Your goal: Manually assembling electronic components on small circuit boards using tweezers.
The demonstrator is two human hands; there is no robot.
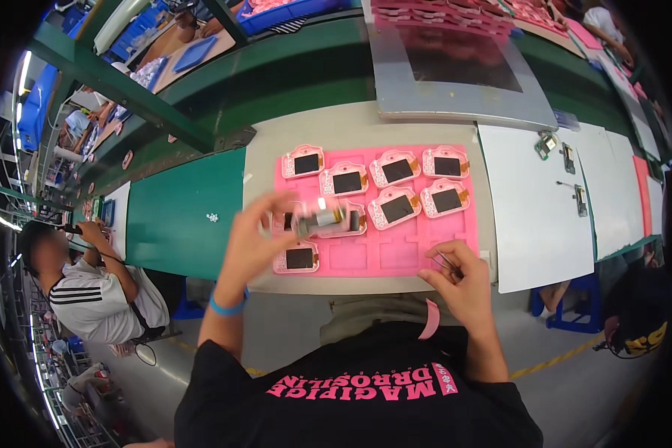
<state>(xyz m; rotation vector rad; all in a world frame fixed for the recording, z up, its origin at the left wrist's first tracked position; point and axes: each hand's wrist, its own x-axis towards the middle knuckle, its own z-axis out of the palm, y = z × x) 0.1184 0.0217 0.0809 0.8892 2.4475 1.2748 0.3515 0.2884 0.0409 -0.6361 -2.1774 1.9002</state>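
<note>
A small oblong electronic unit with a silvery-grey body and greenish edges [321, 218] is held in the left hand [260, 237], gripped at its left end between thumb and bent fingers. The unit is blurred, so its finer parts cannot be made out; a bright glint is seen at its upper edge and a touch of orange toward its right end. It is carried above the left half of a flat pink tray with recessed pockets [381, 267], and the cases under it are partly covered from view.

A thin metallic tool, apparently tweezers [443, 259], is pinched between the thumb and fingers of the right hand [456, 278], over the tray's near right corner.

In the tray, pink-and-white cases with rounded outlines and black rectangular screens [394, 207] are laid out in rows, most of them toward the far edge; orange strips are shown beside several screens. One case is set at the near left corner, and bare pockets are seen to its right along the near edge.

The tray is placed on a beige table [263, 142], close to its near edge. On a white sheet [526, 224] to the right, small dark electronic pieces [568, 158] are scattered.
</note>
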